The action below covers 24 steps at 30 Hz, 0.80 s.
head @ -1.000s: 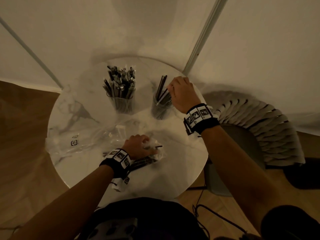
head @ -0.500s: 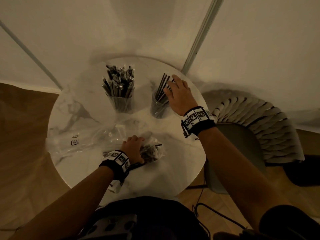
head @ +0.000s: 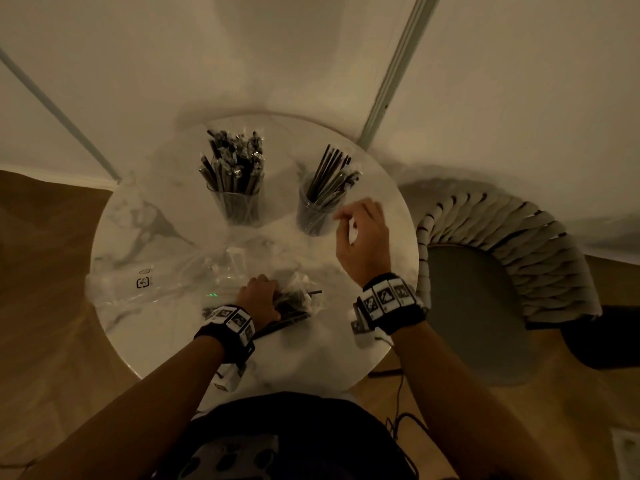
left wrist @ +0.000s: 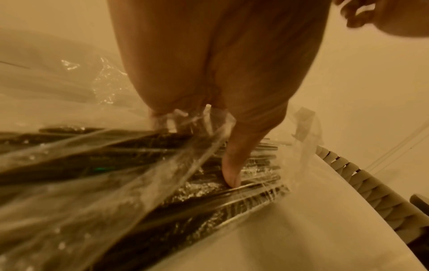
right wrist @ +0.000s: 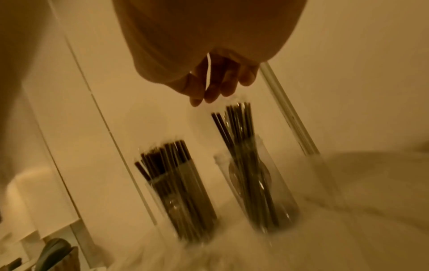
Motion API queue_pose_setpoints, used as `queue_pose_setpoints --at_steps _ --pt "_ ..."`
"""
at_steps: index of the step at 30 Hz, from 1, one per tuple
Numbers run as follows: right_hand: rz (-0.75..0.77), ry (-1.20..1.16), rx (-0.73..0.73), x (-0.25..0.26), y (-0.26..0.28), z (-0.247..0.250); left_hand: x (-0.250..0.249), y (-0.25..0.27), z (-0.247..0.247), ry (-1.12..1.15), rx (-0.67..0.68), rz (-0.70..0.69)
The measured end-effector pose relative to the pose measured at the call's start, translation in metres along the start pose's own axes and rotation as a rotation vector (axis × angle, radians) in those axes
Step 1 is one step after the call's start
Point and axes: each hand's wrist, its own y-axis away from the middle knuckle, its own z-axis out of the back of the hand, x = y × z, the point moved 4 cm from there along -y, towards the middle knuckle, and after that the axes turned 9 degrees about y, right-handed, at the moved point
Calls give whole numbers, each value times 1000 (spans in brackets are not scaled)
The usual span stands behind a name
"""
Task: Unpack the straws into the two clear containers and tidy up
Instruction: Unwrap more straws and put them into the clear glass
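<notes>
At the tabletop's [head: 166,327] near edge my left hand [head: 260,296] presses the straw pack [head: 294,303], fingers hidden w/ plastic, prob. gripping; right hand [head: 363,237] hangs loose, empty, by the right container [head: 317,209]; left container [head: 239,206] beside.

Hardly any writing can be read. The flat clear plastic bag [head: 145,289] lying on the left part of the table [head: 166,344] carries 2 small black printed marks near its left end: a square recycling-type symbol with characters inside that are too small to make out, and just above it a smaller triangular mark, also unreadable. The 2 wristbands [head: 232,322] bear black-and-white square coded tags, patterns only, with no letters or numbers on them.
</notes>
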Motion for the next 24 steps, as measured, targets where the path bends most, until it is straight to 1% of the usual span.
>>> queue_pose_setpoints --at_steps 3,7,9,11,14,17,21,23,24 --pt "-99 -17 223 -13 48 -26 -1 1 0 63 0 6" --pt "-170 -27 536 -28 99 -54 1 2 -1 130 -8 15" --pt "-179 -11 648 -33 113 -61 1 3 -2 148 -7 10" --pt "-186 9 722 -33 121 -66 0 4 -1 165 -17 -4" --pt "-200 21 789 -33 125 -71 -3 6 0 193 -24 -25" --pt "-213 -5 811 -27 124 -73 -5 8 0 205 -21 -41" --pt "-162 32 841 -16 118 -74 -8 9 0 212 -11 -59" --pt "-122 70 825 -15 118 -76 -8 10 0 202 0 -61" --pt "-114 69 795 -18 119 -77 -7 10 0 190 2 -60"
